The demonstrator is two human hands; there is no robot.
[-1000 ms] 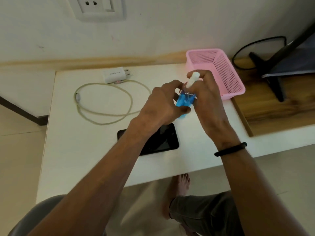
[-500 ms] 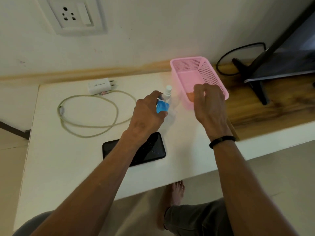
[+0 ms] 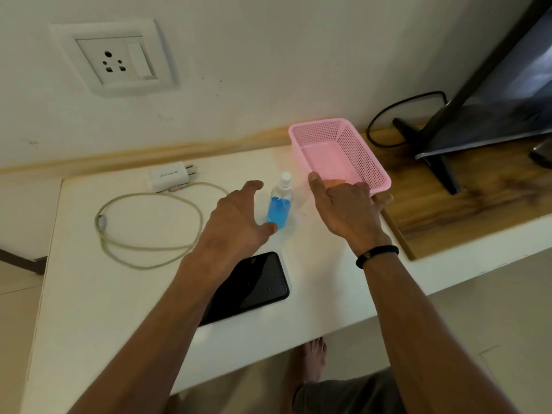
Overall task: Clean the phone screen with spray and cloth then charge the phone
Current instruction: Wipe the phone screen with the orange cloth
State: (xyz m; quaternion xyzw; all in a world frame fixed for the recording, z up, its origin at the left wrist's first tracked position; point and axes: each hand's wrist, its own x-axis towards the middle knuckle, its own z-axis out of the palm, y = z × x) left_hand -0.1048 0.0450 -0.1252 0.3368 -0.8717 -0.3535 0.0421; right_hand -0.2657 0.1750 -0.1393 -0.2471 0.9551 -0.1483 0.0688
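Spray bottle (image 3: 280,204) stood upright on white table (image 3: 89,294), left hand (image 3: 239,222) open beside it, right hand (image 3: 346,207) open, empty, reaching over pink basket (image 3: 358,150), phone (image 3: 254,285) lay near.

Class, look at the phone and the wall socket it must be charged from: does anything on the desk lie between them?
Yes. The left hand and its forearm hang over the phone, and the coiled cable and charger lie between it and the wall socket.
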